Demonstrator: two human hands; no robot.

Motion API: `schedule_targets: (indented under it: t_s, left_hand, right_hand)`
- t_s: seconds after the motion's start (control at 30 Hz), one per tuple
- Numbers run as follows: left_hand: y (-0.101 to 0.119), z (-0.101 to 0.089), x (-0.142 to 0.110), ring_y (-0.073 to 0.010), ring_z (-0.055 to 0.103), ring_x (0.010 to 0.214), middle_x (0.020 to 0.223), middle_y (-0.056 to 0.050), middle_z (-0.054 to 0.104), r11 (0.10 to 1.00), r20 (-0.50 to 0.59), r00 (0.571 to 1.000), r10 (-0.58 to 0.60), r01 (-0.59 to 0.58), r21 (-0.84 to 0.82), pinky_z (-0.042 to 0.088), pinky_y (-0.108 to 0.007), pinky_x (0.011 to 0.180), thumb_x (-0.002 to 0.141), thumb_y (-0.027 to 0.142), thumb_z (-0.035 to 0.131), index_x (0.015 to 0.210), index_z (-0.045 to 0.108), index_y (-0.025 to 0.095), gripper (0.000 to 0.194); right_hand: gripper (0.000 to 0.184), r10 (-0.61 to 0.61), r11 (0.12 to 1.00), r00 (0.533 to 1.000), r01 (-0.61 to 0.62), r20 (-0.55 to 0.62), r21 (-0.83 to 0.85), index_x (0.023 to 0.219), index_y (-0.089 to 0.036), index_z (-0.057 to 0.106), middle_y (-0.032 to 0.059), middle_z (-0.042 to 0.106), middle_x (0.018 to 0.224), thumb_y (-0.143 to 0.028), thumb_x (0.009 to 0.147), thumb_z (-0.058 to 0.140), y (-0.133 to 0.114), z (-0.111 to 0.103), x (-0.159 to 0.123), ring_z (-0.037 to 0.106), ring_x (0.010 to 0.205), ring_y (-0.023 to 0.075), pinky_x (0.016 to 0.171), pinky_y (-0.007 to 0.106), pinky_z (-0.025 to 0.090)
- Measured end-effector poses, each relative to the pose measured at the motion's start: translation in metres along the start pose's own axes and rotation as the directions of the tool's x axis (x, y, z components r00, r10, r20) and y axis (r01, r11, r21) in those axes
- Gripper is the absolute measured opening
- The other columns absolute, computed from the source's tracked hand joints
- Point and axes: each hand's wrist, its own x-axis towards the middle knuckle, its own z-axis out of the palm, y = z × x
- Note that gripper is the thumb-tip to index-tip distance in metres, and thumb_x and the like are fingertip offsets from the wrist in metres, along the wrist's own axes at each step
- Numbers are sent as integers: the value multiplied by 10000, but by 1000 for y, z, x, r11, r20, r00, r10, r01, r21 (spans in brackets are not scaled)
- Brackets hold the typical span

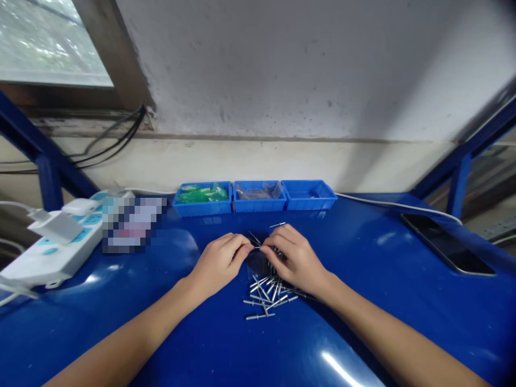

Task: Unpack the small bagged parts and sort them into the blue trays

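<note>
A pile of silver blind rivets (pixel 276 302) lies on the blue table in front of me, partly hidden under my right hand. Both hands meet just beyond the pile, fingertips nearly touching. My left hand (pixel 223 260) is closed in a pinch at one end of a thin metal piece (pixel 257 247), which looks like one of these rivets. At its other end, the thumb and fingers of my right hand (pixel 297 257) also pinch together. A dark, clear-looking plastic bag (pixel 257 264) seems to lie beneath the hands. One stray rivet (pixel 277 224) rests beyond my right knuckles.
Three blue bins stand along the back: one with green packets (pixel 202 194), one with a clear bag (pixel 259 191), and a right one (pixel 309 203). A power strip (pixel 68 236) with plugs and a pixelated object (pixel 135 226) are left. A phone (pixel 447 244) lies right.
</note>
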Motion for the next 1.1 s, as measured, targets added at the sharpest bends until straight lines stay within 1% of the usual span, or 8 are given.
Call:
schedule_targets:
  t_s: [0.13, 0.27, 0.43, 0.67, 0.77, 0.87, 1.0, 1.1]
  left_hand:
    - [10, -1, -3, -226, 537, 906, 899, -30, 627, 991, 7, 1000, -19, 18, 130, 357, -417, 816, 882, 394, 486, 1000, 566, 214, 230]
    - [13, -3, -7, -277, 486, 1031, 1058, -47, 595, 983, 105, 994, 25, -44, 178, 291, -491, 889, 813, 421, 575, 1015, 594, 249, 266]
    - [13, -1, -9, -273, 476, 1044, 1036, -29, 598, 994, 170, 984, -56, 40, 97, 304, -485, 892, 805, 353, 591, 951, 574, 246, 182]
    - [2, -2, -1, -147, 561, 692, 756, 16, 590, 959, 84, 971, -225, 236, -154, 447, -304, 686, 823, 142, 485, 983, 534, 218, 184]
    - [9, -18, -7, -115, 541, 623, 830, -9, 578, 966, -177, 964, -198, 161, -204, 444, -248, 580, 872, 197, 456, 918, 591, 219, 144]
    - [26, -30, -21, -130, 566, 726, 872, -17, 562, 994, -402, 913, -69, 31, -102, 463, -249, 633, 874, 170, 476, 885, 609, 239, 149]
    - [40, -25, -35, -136, 573, 786, 874, -27, 560, 976, -295, 938, 183, -210, -64, 481, -254, 688, 865, 73, 441, 904, 617, 250, 252]
    - [40, -17, -34, -172, 561, 886, 929, -51, 581, 974, -128, 975, 183, -197, -113, 478, -311, 774, 866, 93, 442, 895, 631, 239, 241]
  right_hand:
    - [142, -70, 983, 951, 14, -302, -184, 802, -193, 601, 54, 626, 758, -252, 881, 499, 17, -28, 9, 543, 744, 169, 712, 316, 419]
    - [191, 98, 869, 793, -363, -601, -336, 843, -184, 613, 57, 615, 711, -318, 885, 483, 48, -55, 19, 549, 702, 181, 713, 330, 413]
    - [360, 444, 818, 860, -503, -252, -278, 1098, -153, 577, 47, 643, 732, -413, 860, 503, 57, -42, 11, 582, 644, 184, 632, 301, 418]
    - [333, 327, 934, 931, -344, 162, 94, 1137, -202, 571, 8, 613, 712, -397, 885, 474, -3, -13, 2, 565, 637, 145, 607, 262, 414]
    - [344, 420, 798, 878, -477, 228, 369, 1092, -198, 569, -9, 584, 665, -451, 898, 439, -23, -14, 2, 531, 581, 121, 557, 238, 397]
    - [420, 503, 485, 788, -597, 354, 640, 985, -177, 574, -1, 576, 654, -528, 911, 355, -39, -11, 2, 534, 591, 114, 552, 227, 400]
    - [405, 521, 255, 744, -604, 419, 755, 768, -164, 546, -8, 535, 619, -537, 875, 430, -48, -4, 3, 497, 552, 98, 509, 211, 369]
    - [300, 568, 401, 775, -555, 278, 729, 750, -172, 549, -27, 506, 614, -454, 848, 520, -45, -2, 2, 467, 542, 94, 523, 216, 390]
